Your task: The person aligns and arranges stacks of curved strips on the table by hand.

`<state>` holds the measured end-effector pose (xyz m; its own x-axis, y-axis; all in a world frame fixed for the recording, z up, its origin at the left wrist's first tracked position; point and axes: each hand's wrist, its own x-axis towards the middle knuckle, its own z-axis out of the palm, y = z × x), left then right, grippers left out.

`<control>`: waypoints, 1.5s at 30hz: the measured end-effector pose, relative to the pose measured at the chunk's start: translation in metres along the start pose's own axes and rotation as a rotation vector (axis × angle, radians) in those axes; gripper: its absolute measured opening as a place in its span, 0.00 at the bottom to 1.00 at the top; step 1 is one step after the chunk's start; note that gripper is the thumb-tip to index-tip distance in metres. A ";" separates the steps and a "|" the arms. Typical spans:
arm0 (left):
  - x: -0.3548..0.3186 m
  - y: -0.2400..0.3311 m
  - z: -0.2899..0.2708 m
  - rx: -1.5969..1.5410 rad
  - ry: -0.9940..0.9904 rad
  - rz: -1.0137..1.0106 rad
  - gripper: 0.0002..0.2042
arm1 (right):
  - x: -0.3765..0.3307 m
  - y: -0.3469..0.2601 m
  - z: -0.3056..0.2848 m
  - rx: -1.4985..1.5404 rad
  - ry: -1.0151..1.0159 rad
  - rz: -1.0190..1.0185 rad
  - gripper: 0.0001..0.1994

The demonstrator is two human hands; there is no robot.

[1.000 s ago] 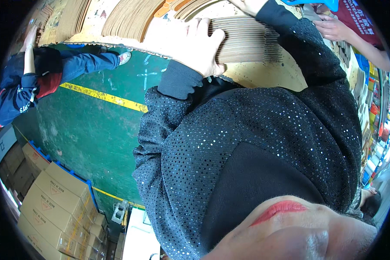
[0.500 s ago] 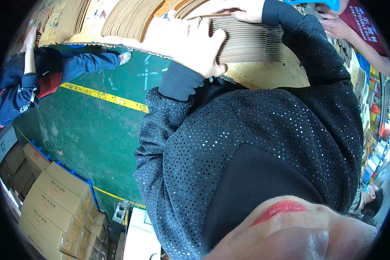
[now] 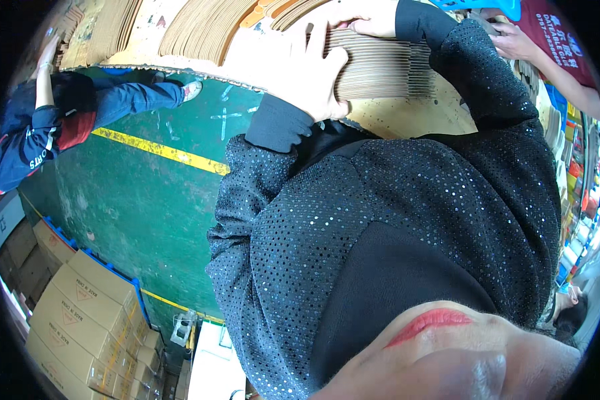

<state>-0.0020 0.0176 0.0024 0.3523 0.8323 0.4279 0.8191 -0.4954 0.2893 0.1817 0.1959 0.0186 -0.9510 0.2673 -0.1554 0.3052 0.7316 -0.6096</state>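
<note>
A row of thin, curved brown strips (image 3: 373, 70), packed edge to edge, lies on the worktable in front of me; their material is hard to tell. My left hand (image 3: 313, 73) rests at the left end of the row, fingers spread and thumb against the near side. At the row's far edge, my right hand (image 3: 370, 21) stretches its fingers leftward, close to the left fingertips. Strong glare washes out both hands, so fine contact between fingers and strips is unclear.
More bundles of brown strips (image 3: 197, 30) and some orange-brown pieces (image 3: 255, 15) lie farther left on the worktable (image 3: 420, 117). Co-workers stand at the far left and upper right. A blue basket (image 3: 497, 7) sits at the top right. Stacked cartons (image 3: 80, 320) stand on the green floor (image 3: 147, 200).
A single strip that showed between my hands at the row's far side is no longer distinct. My right hand has shifted slightly left, and my left fingers are spread wider.
</note>
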 end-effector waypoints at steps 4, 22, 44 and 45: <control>0.002 -0.007 0.002 -0.092 -0.139 -0.039 0.34 | -0.002 -0.006 -0.002 0.028 0.020 0.078 0.26; 0.013 0.005 -0.017 -0.136 -0.300 -0.073 0.36 | -0.048 0.164 -0.221 -0.779 0.416 0.631 0.16; 0.002 0.000 -0.006 -0.106 -0.242 -0.075 0.34 | -0.080 0.102 -0.209 -0.769 0.913 0.463 0.26; -0.001 -0.001 -0.006 -0.108 -0.239 -0.091 0.35 | -0.075 0.037 -0.214 -0.700 0.914 0.571 0.30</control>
<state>-0.0059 0.0157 0.0065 0.3862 0.9035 0.1857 0.8040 -0.4284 0.4123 0.2745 0.3370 0.1741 -0.3832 0.7778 0.4983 0.8815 0.4691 -0.0544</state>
